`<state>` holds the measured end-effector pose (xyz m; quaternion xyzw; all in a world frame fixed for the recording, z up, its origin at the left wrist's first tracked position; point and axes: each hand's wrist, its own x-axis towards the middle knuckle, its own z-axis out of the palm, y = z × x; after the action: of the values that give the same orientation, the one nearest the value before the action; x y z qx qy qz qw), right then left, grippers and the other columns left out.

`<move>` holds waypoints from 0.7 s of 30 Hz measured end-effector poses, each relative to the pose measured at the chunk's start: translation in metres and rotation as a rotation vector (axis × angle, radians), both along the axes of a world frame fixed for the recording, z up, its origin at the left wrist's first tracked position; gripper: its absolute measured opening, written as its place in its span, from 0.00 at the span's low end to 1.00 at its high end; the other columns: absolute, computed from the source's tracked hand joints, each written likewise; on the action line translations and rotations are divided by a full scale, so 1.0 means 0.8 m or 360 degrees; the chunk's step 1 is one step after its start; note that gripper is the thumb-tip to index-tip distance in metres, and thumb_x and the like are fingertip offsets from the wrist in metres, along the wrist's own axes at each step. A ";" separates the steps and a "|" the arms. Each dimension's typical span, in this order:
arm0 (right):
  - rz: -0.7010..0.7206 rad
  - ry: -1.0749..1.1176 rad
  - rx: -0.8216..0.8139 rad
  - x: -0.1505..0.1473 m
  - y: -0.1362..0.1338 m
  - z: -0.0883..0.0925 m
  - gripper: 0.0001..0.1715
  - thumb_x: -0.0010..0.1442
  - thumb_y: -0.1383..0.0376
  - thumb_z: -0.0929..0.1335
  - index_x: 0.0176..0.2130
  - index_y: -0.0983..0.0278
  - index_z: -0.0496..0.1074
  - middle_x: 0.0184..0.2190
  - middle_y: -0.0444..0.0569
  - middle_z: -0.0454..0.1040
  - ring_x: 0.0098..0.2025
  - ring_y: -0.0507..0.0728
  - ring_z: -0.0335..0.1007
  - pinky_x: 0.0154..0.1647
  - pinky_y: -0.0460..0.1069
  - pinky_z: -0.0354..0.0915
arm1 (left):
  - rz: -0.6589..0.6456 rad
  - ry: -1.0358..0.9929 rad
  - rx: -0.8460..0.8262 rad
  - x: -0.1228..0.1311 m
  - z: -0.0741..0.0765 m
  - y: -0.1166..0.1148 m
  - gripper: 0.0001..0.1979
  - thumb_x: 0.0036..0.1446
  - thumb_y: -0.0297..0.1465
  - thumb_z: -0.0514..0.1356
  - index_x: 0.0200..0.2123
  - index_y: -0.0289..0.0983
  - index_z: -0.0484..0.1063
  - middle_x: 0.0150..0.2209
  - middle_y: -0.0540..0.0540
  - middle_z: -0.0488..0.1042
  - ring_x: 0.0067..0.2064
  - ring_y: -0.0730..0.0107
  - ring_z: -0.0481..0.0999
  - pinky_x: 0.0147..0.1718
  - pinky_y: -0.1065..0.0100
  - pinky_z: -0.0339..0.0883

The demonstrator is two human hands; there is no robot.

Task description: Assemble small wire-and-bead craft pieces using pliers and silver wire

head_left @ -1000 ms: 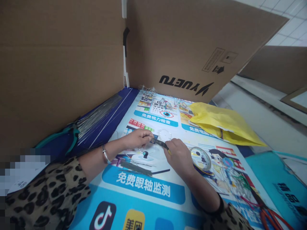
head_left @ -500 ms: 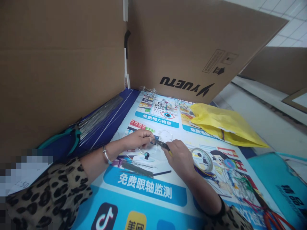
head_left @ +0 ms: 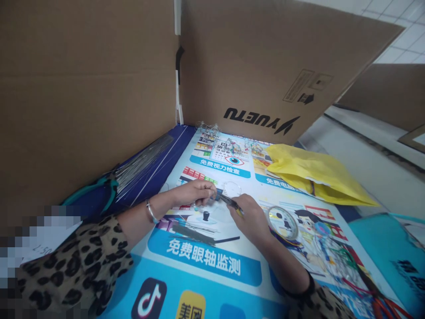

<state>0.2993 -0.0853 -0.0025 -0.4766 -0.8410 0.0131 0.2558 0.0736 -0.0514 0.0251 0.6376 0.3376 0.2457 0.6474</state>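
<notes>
Over the middle of the printed poster, my left hand pinches a small piece of thin wire; its exact shape is too small to tell. My right hand is wrapped round small pliers, whose jaws point left and meet the work at my left fingertips. Just behind the pliers lies a clear wire ring. Below my left hand, a bundle of short dark wires rests on the poster. A roll of tape lies to the right of my right hand.
Cardboard panels stand at the back and left. Long straight wires and teal-handled pliers lie at the left. A yellow bag, tangled coloured wires, red-handled scissors and a teal pouch are at the right.
The whole view has shifted slightly. The pliers' jaws have turned a little, and the small teal-and-dark item hanging under my left hand has moved up and is now less visible.
</notes>
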 end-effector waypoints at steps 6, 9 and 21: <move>0.0057 0.0003 0.0037 0.001 0.001 -0.004 0.07 0.57 0.64 0.64 0.36 0.63 0.70 0.31 0.49 0.70 0.37 0.56 0.65 0.38 0.49 0.63 | -0.0055 -0.0023 -0.0033 -0.002 0.004 -0.001 0.08 0.55 0.34 0.54 0.30 0.34 0.64 0.20 0.54 0.63 0.20 0.81 0.59 0.19 0.76 0.53; 0.0077 -0.0038 0.0066 0.001 0.000 -0.003 0.07 0.57 0.65 0.64 0.36 0.62 0.71 0.32 0.49 0.71 0.38 0.55 0.66 0.38 0.48 0.63 | -0.0105 0.0015 -0.0024 -0.003 0.005 -0.001 0.09 0.55 0.35 0.54 0.30 0.34 0.64 0.21 0.54 0.64 0.19 0.81 0.59 0.19 0.76 0.53; 0.0042 -0.0191 0.0047 -0.002 -0.002 0.001 0.07 0.57 0.65 0.64 0.36 0.62 0.70 0.31 0.48 0.71 0.37 0.54 0.66 0.36 0.46 0.61 | -0.0148 0.0074 -0.0025 -0.003 0.005 -0.001 0.12 0.54 0.38 0.55 0.31 0.35 0.63 0.19 0.55 0.63 0.18 0.81 0.58 0.18 0.76 0.51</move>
<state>0.2977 -0.0870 -0.0017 -0.4616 -0.8611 -0.0244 0.2118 0.0709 -0.0520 0.0292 0.6529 0.3245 0.1978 0.6551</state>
